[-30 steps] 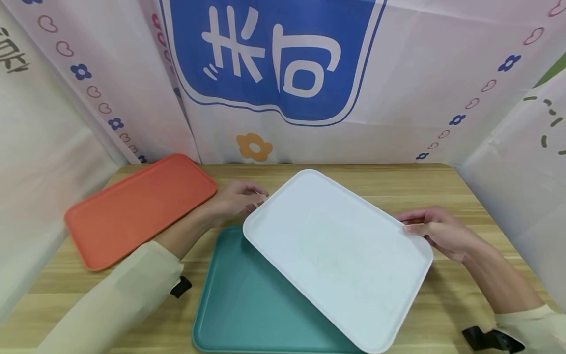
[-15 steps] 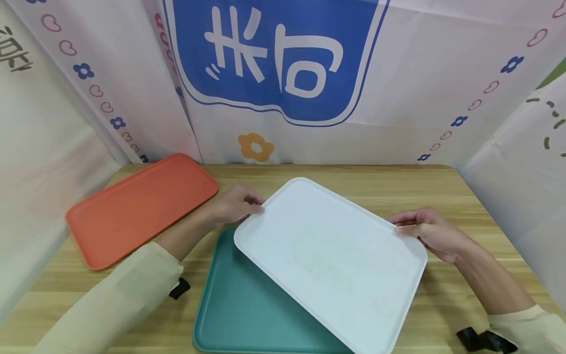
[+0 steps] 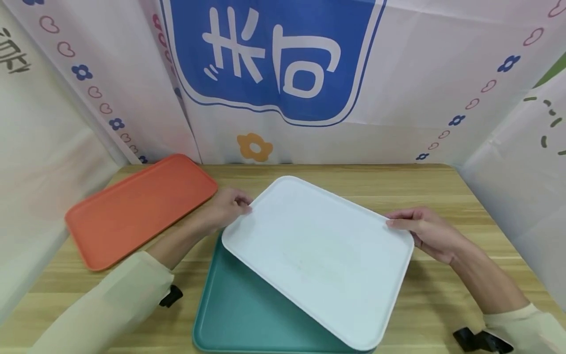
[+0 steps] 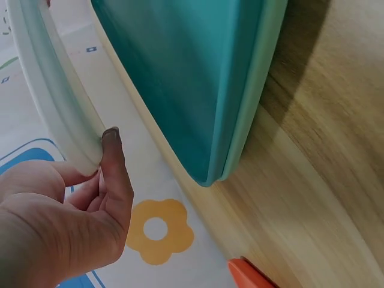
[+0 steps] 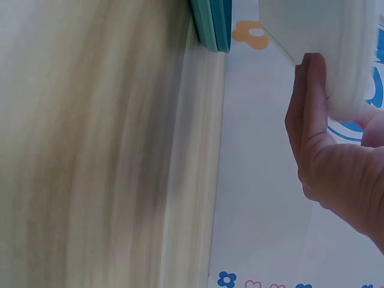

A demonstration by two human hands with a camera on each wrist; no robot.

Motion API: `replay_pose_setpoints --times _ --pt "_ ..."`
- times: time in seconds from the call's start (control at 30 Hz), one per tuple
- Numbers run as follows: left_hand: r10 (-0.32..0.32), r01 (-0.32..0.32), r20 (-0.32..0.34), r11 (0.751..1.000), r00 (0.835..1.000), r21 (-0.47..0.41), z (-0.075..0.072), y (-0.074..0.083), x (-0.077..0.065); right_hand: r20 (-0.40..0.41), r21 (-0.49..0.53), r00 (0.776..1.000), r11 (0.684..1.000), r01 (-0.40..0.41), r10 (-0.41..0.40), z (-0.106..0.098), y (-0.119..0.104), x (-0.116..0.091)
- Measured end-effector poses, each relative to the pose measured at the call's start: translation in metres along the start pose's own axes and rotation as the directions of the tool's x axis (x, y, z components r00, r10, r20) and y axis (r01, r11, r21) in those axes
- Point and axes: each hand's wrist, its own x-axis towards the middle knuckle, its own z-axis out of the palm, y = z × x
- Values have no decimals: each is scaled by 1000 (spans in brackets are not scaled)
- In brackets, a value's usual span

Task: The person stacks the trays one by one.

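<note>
Both your hands are on the white tray (image 3: 318,260), held tilted over the teal tray (image 3: 247,314). Your left hand (image 3: 223,209) is at ten o'clock, pinching the rim near the far-left corner, and your right hand (image 3: 435,236) comes in around two to three o'clock, thumb on top and fingers underneath, gripping the far edge toward the right. Daylight shows between the two trays at your left-hand end in the left wrist view; whether the near corner touches the teal one, you can't tell.

That teal tray peeks out at eight o'clock on the wooden table (image 3: 442,191), with a paler green edge (image 4: 255,84) showing tight against it. Over at nine to ten o'clock, your left forearm runs along the near side of the orange tray (image 3: 141,211), lying slanted. Straight up at twelve hangs a white cloth (image 3: 411,93) with a blue panel (image 3: 267,24), an orange flower (image 3: 244,144) printed at eleven.
</note>
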Motion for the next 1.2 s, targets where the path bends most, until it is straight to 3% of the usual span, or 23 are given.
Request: replay_pose_setpoints --times 0.2,0.47,0.73,0.87,1.07,1.2 --pt "11 -11 -64 1000 998 -1 -6 -4 -8 -22 20 1000 1000 4 -4 6 0 -1" --pt "-14 12 -124 1000 992 -15 -11 -11 -16 26 76 1000 997 5 -7 17 9 0" --pt "-28 25 -141 999 990 -19 -13 -12 -21 30 9 999 1000 13 -13 32 12 -5" --pt "-49 42 -110 997 993 -68 -13 -14 -23 -6 -31 1000 999 21 -21 36 10 -6" --pt "-90 86 -12 979 996 -184 -15 -14 -29 -53 -81 998 997 9 -13 37 6 -5" --pt "-94 99 36 974 995 -203 -17 -16 -33 -70 -105 998 994 -7 0 36 4 -3"
